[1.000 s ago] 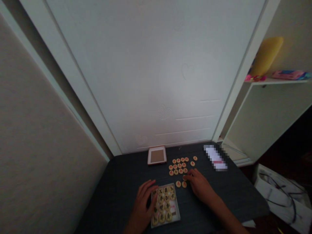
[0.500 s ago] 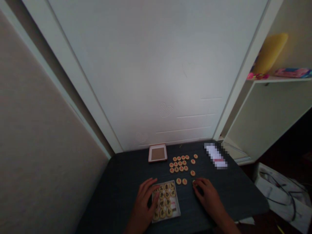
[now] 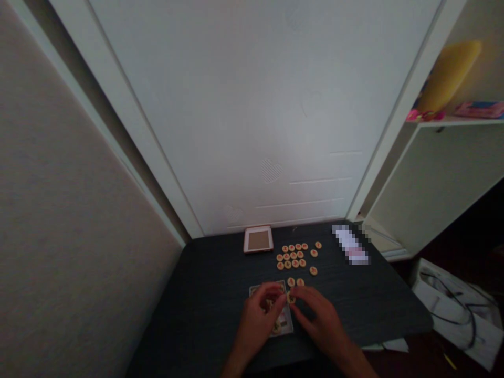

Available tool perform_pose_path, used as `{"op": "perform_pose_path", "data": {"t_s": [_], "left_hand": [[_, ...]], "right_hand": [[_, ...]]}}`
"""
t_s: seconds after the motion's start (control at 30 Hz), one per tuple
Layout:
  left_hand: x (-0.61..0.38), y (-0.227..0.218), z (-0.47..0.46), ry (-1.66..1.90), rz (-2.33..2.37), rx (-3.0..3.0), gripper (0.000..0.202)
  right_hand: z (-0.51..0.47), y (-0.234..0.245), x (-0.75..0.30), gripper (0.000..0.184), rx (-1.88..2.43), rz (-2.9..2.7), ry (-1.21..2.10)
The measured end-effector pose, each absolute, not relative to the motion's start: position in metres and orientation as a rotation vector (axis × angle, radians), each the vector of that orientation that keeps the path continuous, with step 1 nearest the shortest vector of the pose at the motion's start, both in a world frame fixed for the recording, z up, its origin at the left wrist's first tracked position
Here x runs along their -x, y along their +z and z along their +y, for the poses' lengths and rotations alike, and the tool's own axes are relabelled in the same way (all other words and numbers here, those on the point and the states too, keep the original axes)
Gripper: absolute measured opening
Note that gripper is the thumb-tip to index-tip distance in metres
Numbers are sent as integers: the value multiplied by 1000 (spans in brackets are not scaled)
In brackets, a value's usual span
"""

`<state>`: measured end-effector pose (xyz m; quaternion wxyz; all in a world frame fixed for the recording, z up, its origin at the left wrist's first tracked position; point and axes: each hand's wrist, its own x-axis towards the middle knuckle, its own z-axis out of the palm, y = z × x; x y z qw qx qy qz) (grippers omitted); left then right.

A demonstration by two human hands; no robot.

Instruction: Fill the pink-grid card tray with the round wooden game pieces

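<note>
A round wooden Chinese chess piece (image 3: 291, 297) with a dark character is between my two hands, over the right edge of a shallow box (image 3: 289, 320). My right hand (image 3: 321, 317) pinches it from the right with thumb and forefinger. From the left, my left hand (image 3: 258, 315) curls over the box, its thumb and fingertips closed at the piece's left edge. Several more pieces lie in the box, mostly hidden by my left hand; one black-marked piece (image 3: 276, 326) shows below it. Just beyond are two red-marked pieces, one of them a loose piece (image 3: 291, 282).
Rows of red-marked pieces (image 3: 293, 255) lie farther back on the dark table (image 3: 212, 283), with a few set apart on their right. A box lid (image 3: 258, 240) rests near the white panel (image 3: 236, 105). A blurred-out item (image 3: 350, 245) is at the back right. A white box with cables (image 3: 457, 315) stands beside the table.
My right hand has moved left to the box, and my left hand has moved right and curled in. A dark-marked piece now shows between them. The view has shifted slightly.
</note>
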<state>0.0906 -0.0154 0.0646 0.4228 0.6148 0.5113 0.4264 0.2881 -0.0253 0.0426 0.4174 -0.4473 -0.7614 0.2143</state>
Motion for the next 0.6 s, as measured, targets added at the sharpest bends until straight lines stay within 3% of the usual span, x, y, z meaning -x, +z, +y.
{"op": "perform_pose_path", "data": {"t_s": [0.3,0.6], "left_hand": [[-85,68,-13,1014,1224,-1493,24],[-82,65,-16,873,1296,-1605,22]], "right_hand": [[-23,36,-268,21,958,-1867,465],[-30,24,-265,24,1066,-1858,520]]}}
